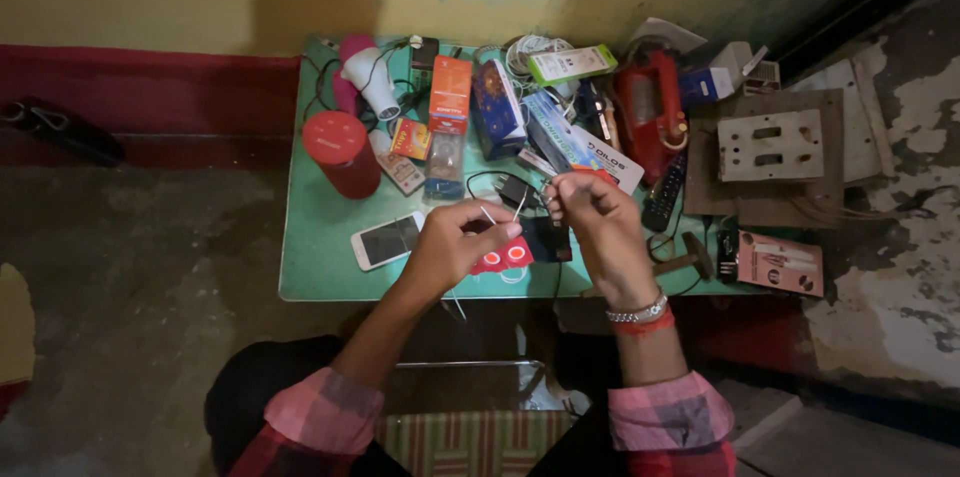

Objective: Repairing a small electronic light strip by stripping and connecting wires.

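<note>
left hand (455,242): curled, fingers pinched shut on thin white wire (487,214)
right hand (590,217): raised, fingertips closed on same wire's far end
below: green table (320,237), white phone (388,240)

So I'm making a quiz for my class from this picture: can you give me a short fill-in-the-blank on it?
1. The small table has a ___ top.
2. The smartphone lies just beside the person's ___ hand.
3. The right hand wears a red band and a silver ___ at the wrist.
4. The cylinder-shaped speaker is ___.

Missing words: green; left; bracelet; red
</note>
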